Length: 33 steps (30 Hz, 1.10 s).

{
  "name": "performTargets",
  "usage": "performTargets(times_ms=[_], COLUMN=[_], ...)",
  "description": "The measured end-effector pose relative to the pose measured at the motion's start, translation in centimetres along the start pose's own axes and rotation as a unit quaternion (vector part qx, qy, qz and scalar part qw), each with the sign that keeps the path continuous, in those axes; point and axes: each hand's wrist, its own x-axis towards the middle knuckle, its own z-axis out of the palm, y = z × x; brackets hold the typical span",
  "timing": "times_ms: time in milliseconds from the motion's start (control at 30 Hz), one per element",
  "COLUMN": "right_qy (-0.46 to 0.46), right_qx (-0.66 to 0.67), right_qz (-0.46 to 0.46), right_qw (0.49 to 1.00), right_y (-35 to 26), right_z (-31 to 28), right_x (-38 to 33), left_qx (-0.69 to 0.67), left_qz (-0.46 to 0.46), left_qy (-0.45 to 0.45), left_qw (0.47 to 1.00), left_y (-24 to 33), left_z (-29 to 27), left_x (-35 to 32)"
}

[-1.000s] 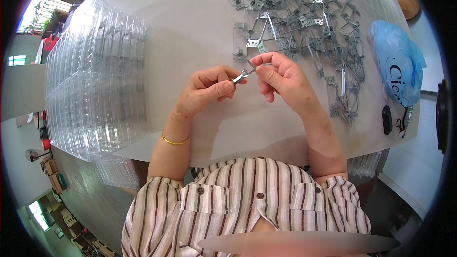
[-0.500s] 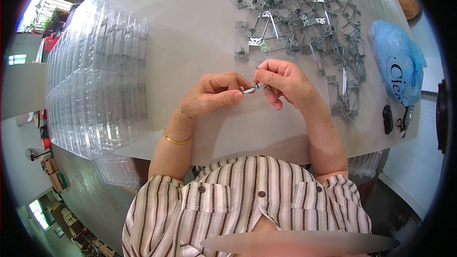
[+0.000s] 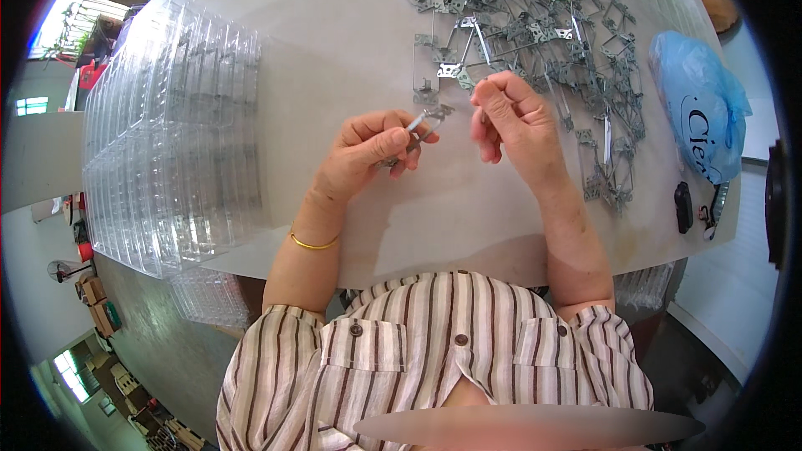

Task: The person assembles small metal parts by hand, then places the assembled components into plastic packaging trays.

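Note:
My left hand (image 3: 372,150) is closed, pinching a thin metal bracket frame (image 3: 424,117) between thumb and fingers. The frame has narrow bars with small plates at their ends, and my palm hides part of it. My right hand (image 3: 520,127) is a short way to the right, apart from the frame, its thumb and forefinger pressed together. Whatever lies in that pinch is too small to make out. Just beyond my hands spreads a tangled heap of similar grey metal brackets (image 3: 535,33), a few of them catching the light.
Nested clear plastic trays (image 3: 171,142) stand at the table's left side. A blue plastic bag (image 3: 697,104) sits at the right edge, with a small black object (image 3: 683,207) nearer to me. More clear plastic trays (image 3: 209,296) show below the table edge at left.
My hands have drawn apart. The bracket frame now stays with my left hand, tilted upward, while my right hand has moved up and to the right, off it.

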Motion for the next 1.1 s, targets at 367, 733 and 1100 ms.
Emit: performTargets(times_ms=[367, 733, 1100], right_qy=[-0.085, -0.108, -0.175], right_qx=[-0.090, -0.066, 0.044], right_qz=[0.011, 0.047, 0.106], right_qw=[0.992, 0.991, 0.978], right_y=[-0.3, -0.8, -1.1], right_z=[1.5, 1.2, 0.4], right_x=[-0.8, -0.8, -0.5], left_qx=[-0.027, 0.069, 0.148], left_qz=[0.029, 0.020, 0.063], left_qy=[0.038, 0.024, 0.031], left_qw=[0.998, 0.997, 0.986], left_y=[-0.1, 0.0, 0.1], left_z=[-0.5, 0.2, 0.1], left_x=[0.1, 0.2, -0.1])
